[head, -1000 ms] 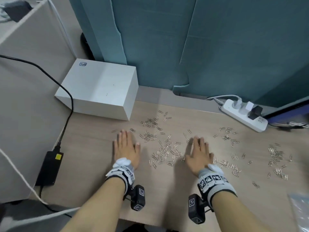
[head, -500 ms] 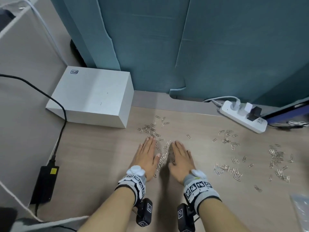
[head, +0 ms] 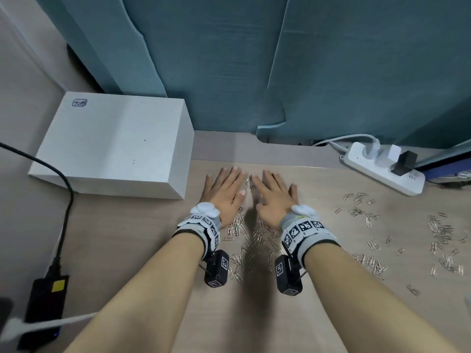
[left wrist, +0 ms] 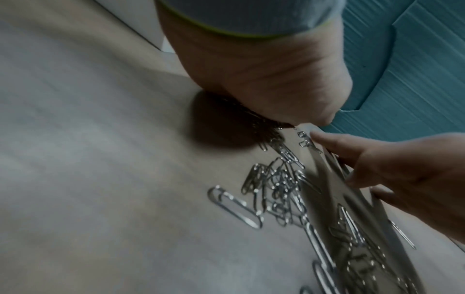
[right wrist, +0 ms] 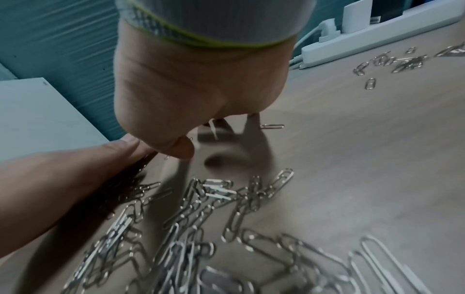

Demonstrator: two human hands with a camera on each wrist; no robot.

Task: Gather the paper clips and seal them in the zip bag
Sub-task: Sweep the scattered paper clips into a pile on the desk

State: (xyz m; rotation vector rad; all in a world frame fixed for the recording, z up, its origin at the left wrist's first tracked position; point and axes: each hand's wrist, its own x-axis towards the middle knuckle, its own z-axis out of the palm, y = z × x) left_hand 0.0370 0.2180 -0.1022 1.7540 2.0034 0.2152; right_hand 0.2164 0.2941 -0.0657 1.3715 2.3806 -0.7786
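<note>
Clips (head: 251, 240) lie mostly in a loose heap on the desk (head: 132, 225) between and just behind the two wrists; more sit in small scatters to the right (head: 362, 207), some well apart near the desk's right edge (head: 443, 235); the bag is barely visible, perhaps a pale corner at the far right edge, too little to be sure.

Both hands lie flat, palms down, fingers straight and together, gripping nothing; the left hand (head: 225, 192) and right hand (head: 274, 197) angle toward each other, fingertips nearly meeting, with a few clips (head: 248, 179) in the gap between them.

To sweep well, I judge the hand edges should stay pressed to the desk so that thin wire cannot slide under, and the pull should come toward the body into the heap; the right-hand scatters will need separate sweeps, and clips tangle, so slow drags should lose fewer.

Only the head view shows the far scatters; the left wrist view shows clips (left wrist: 276, 191) lying against the other hand's fingers (left wrist: 352, 151); the right wrist view shows one stray clip (right wrist: 271, 126) just outside the right hand.
</note>
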